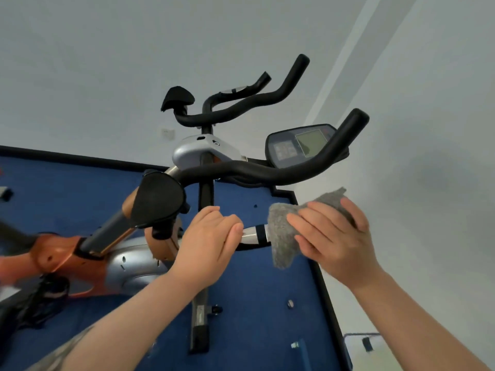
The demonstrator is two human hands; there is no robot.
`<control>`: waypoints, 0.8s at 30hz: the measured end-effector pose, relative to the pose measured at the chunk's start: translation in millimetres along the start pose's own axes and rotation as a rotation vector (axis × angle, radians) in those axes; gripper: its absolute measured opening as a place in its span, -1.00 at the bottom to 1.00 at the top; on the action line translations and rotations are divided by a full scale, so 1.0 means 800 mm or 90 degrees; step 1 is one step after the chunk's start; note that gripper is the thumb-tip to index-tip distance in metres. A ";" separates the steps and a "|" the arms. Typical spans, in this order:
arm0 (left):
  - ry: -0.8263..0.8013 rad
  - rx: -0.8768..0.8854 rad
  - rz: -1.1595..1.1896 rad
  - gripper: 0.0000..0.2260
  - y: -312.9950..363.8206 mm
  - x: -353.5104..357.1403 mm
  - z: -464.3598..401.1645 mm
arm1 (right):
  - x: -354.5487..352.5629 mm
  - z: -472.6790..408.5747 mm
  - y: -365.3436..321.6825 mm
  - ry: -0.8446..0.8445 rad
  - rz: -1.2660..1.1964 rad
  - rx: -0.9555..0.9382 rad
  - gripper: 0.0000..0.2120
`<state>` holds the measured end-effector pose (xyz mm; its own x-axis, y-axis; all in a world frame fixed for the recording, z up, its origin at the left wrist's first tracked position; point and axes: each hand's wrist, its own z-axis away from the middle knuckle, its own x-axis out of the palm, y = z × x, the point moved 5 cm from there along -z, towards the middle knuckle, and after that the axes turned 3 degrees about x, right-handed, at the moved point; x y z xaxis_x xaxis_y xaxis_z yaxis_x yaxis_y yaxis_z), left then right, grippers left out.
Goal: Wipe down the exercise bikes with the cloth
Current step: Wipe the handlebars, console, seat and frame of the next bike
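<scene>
A person stands over an orange and silver exercise bike (88,253) on a blue floor (254,303). The left hand (211,236) curls around the near handlebar grip (253,234), steadying it. The right hand (332,234) holds a grey cloth (284,234) wrapped over the grip's end, fingers (308,223) pressed flat against it. To wipe well, likely squeeze the cloth around the bar and slide along its length, twisting to reach the underside.
</scene>
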<state>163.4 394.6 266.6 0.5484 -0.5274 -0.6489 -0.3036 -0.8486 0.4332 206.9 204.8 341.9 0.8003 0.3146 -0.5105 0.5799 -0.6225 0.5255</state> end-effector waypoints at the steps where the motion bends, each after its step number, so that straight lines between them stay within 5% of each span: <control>1: 0.006 -0.005 -0.005 -0.65 -0.001 0.002 0.001 | 0.001 -0.002 -0.007 0.028 -0.018 0.073 -0.79; 4: 0.017 -0.039 0.001 -0.65 0.002 0.003 0.002 | 0.010 -0.002 -0.032 0.048 -0.023 0.189 -0.76; 8: -0.062 -0.016 -0.001 -0.61 0.007 -0.005 0.002 | -0.003 0.000 -0.007 -0.049 0.005 0.006 -0.71; 13: 0.004 0.101 -0.116 -0.67 0.001 -0.070 -0.033 | 0.001 -0.028 -0.062 -0.276 -0.019 0.205 -0.53; 17: -0.047 0.030 -0.176 -0.66 -0.043 -0.098 -0.055 | 0.004 -0.041 -0.075 -0.403 -0.044 0.185 -0.52; 24: 0.001 -0.181 0.033 -0.73 -0.094 -0.092 -0.045 | 0.030 -0.080 -0.150 -0.573 -0.094 0.153 -0.57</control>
<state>174.1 498.5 304.0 0.5392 -0.5697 -0.6203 -0.1006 -0.7748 0.6241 165.9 333.3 310.4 0.2443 -0.2065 -0.9474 0.5393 -0.7830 0.3098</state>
